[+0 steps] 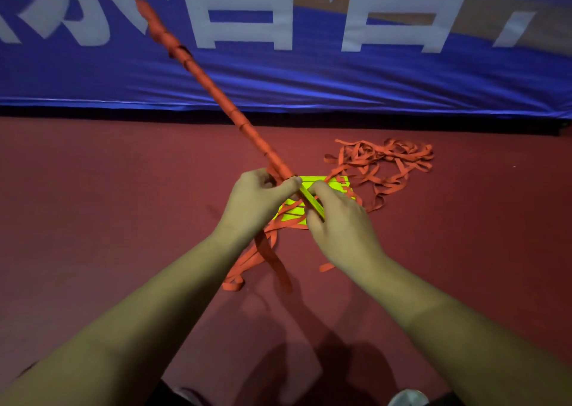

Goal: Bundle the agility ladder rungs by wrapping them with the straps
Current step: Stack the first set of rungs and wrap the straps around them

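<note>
A long bundle of rungs (216, 96), wound in orange strap along most of its length, slants from the upper left down to my hands. Its near end shows bare yellow-green rungs (314, 203). My left hand (257, 201) grips the bundle where the winding ends, thumb pressed on the strap. My right hand (337, 223) holds the bare yellow end from the right. More yellow rungs (331, 184) lie flat on the floor under my hands. Loose orange strap (387, 161) is heaped on the floor to the right, and loops of strap (260, 257) hang below my hands.
The floor (108, 204) is dark red sports surface. A blue banner (340, 80) with large white characters runs across the back along the floor's edge. Shoes (405, 398) show at the bottom edge.
</note>
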### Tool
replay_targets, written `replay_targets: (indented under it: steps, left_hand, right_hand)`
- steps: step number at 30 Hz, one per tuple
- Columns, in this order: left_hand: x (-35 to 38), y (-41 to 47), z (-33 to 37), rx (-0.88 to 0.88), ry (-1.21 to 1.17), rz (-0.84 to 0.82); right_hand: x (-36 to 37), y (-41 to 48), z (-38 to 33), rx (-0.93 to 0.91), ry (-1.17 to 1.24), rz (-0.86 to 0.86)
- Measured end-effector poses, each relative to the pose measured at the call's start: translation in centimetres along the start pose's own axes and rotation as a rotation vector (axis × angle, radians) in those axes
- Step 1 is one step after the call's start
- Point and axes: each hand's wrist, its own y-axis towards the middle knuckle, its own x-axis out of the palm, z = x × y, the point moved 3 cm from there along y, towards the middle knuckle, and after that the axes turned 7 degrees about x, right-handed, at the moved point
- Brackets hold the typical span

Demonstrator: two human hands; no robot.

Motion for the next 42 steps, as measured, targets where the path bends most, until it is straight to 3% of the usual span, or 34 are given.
replay_targets:
  steps: [5,8,12,17,21,26,29,34,37,42]
  left_hand:
    - [-0.3,0.1,0.6,0.036,-0.106,-0.052]
    - [-0.5,0.4,0.3,0.002,-0.339,-0.131]
    - [-0.6,0.7,0.2,0.015,-0.529,-0.292]
    - [-0.3,0.7,0.5,0.041,-0.611,-0.313]
    - [-0.8,1.0,0.4,0.047,-0.57,-0.3]
    - [-1.1,0.9,0.3,0.088,0.012,-0.22]
    - [-1.0,0.9,0.3,0.043,0.04,-0.142]
    - [-0.2,0.3,0.0,0.006,0.035,-0.047]
    - [-0.7,0.3,0.1,-0.033,-0.089,-0.04]
    - [-2.5,0.2,0.5,0.001,-0.27,-0.161]
  right_hand:
    - [0.0,1.2,1.8,0.277,0.533,-0.28]
    - [-0.9,1.7,2.5,0.389,0.721,-0.39]
    - [-2.1,1.3,2.4,0.399,0.906,-0.665]
    - [-2.1,0.3,1.2,0.441,1.145,-0.771]
    - [-2.6,0.6,1.0,0.375,1.05,-0.588]
    - [-2.3,0.8,1.7,0.323,0.844,-0.396]
    - [-1.6,0.8,2.0,0.292,0.666,-0.279]
    - [-0.5,-0.2,0.9,0.05,0.119,-0.069]
    - [0.1,-0.3,0.4,0.061,0.305,-0.154]
    - [-0.7,0.5,1.2,0.375,0.86,-0.364]
